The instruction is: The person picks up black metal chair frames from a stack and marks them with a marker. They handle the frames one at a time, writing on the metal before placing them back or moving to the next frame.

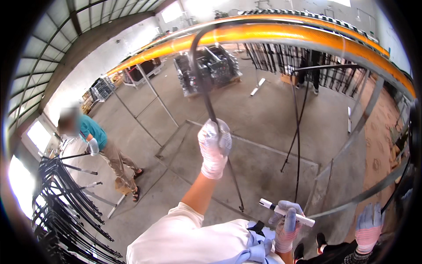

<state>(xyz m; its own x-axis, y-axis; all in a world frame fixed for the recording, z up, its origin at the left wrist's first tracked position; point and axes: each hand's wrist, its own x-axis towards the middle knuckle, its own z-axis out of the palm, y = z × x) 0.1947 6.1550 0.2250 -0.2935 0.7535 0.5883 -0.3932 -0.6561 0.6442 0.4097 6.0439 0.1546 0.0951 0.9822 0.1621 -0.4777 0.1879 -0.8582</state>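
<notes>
My left hand (214, 147), in a pale glove with a striped cuff, is closed around a long black metal rod (205, 94) in front of me. The rod's upper end bends over to the right, across the orange rail in this view. Its straight lower part slants down below my fist. Low on the right, my right hand (288, 226), gloved in grey and pink, is wrapped around a white marker pen (271, 205). The pen lies roughly level across the fingers.
The overhead rail (272, 33) carries orange wrapping. Black rods (298, 145) hang from a frame on the right. A co-worker's gloved hand (369, 226) is at far right; another person (94, 134) stands left beside racked black frames (66, 202). A wrapped pallet load (206, 68) stands behind.
</notes>
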